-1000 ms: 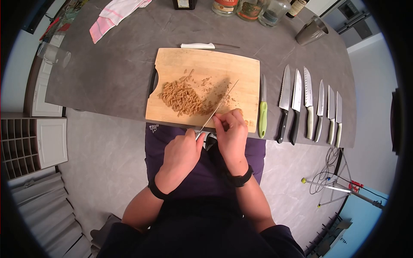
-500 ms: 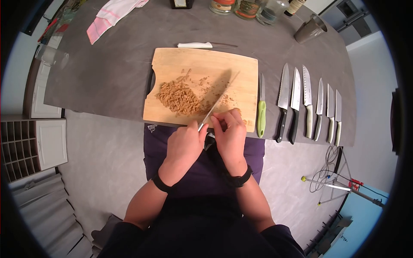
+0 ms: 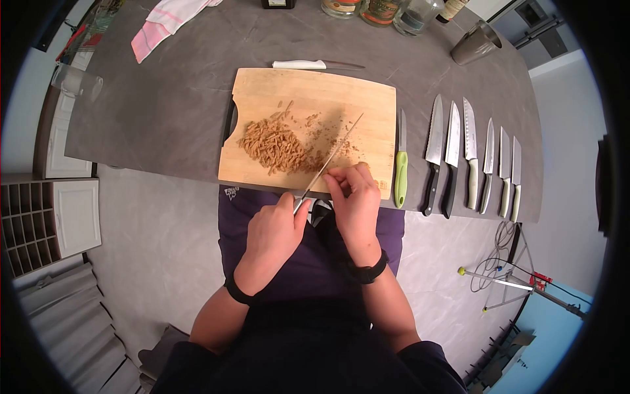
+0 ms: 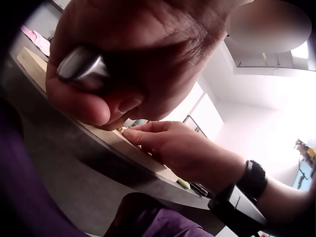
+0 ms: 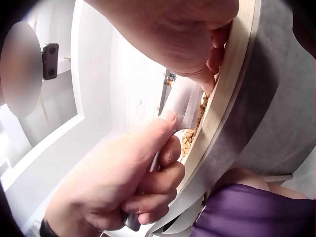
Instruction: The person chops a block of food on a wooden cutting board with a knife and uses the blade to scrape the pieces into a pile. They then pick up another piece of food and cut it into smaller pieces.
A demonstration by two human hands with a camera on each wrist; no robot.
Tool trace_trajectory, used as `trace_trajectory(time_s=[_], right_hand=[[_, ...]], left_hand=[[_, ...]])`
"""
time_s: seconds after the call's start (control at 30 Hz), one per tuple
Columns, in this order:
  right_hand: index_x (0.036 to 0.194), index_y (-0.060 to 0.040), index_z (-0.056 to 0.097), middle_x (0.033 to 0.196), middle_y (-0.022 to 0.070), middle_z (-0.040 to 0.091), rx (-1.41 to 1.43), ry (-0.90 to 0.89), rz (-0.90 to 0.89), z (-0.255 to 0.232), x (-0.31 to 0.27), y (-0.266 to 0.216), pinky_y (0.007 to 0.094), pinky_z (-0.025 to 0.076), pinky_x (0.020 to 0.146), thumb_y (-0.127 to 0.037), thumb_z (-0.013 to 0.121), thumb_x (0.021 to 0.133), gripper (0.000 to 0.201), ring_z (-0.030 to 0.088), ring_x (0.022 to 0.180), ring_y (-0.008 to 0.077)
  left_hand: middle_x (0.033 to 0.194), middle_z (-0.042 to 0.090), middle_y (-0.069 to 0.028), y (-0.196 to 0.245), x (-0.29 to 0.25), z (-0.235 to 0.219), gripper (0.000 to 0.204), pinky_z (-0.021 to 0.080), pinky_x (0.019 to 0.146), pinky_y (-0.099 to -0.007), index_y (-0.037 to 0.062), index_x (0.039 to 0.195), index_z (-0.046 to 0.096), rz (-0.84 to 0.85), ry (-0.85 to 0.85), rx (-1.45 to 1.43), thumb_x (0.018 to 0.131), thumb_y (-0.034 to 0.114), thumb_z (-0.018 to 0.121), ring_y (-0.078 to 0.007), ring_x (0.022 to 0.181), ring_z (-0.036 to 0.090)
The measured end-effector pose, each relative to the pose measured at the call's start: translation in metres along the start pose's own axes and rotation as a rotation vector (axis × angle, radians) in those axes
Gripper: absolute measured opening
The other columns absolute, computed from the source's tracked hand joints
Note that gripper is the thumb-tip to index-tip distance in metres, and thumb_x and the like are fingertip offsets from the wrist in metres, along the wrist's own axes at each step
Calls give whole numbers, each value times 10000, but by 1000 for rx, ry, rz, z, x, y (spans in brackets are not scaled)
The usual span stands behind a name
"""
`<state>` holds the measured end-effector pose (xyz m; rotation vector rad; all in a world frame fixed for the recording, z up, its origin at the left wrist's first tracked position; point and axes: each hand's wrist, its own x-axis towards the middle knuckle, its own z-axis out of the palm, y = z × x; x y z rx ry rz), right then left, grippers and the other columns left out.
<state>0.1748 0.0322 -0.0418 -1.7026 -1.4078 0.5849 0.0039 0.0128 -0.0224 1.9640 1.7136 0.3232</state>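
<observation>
My left hand [image 3: 270, 230] grips a large kitchen knife [image 3: 338, 144] by its metal handle [image 5: 154, 163]. The blade slants up and right across the near half of a wooden cutting board [image 3: 374, 105]. Close to the blade's right side, my right hand [image 3: 356, 202] has its fingers bent down at the board, thumb and fingertips pinching a small brown piece of food [image 4: 120, 130], mostly hidden by the fingers. Left of the blade lies a heap of brown food cut into short strips [image 3: 272, 146]. Finer crumbs [image 3: 312, 120] are scattered around the blade.
A white-handled knife [image 3: 299, 64] lies behind the board, a green-handled one [image 3: 401, 177] along its right side. Farther right several knives [image 3: 470, 151] lie in a row. Bottles [image 3: 379, 10], a metal cup [image 3: 476, 44] and a pink-white towel [image 3: 167, 26] sit farther back.
The knife and left hand move forward and right, then draw back toward the body. My right hand stays at almost the same spot on the board, and the heap looks the same.
</observation>
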Motion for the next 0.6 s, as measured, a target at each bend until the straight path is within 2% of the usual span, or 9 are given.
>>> trace_trajectory(time_s=[0.03,0.13,0.53,0.6], right_hand=[[971,-13,787,857,101,651,0,1,1,0,0,0,378,554,664,-33,855,923,85,668,702,245],[961,-1,811,838,78,653,-4,20,4,1,0,1,327,529,644,-21,878,914,84,645,662,174],[983,-2,821,853,76,666,-8,26,-5,2,-2,2,328,532,652,-28,874,923,84,655,676,174],[994,-9,816,858,100,668,-14,18,6,2,-2,1,379,557,668,-43,861,927,88,677,695,239]], left_hand=[[653,693,-220,0,0,0,392,576,573,-556,33,940,653,0,-3,-3,1113,384,665,-453,639,722],[653,694,-213,1,-1,-2,386,578,573,-550,36,943,657,8,-14,-7,1112,383,667,-448,637,722],[667,708,-201,2,-6,-6,372,587,584,-536,39,973,666,4,-26,15,1113,383,667,-433,647,734],[672,713,-201,3,-7,-7,373,590,589,-538,36,981,668,-7,-39,15,1112,386,670,-433,650,738]])
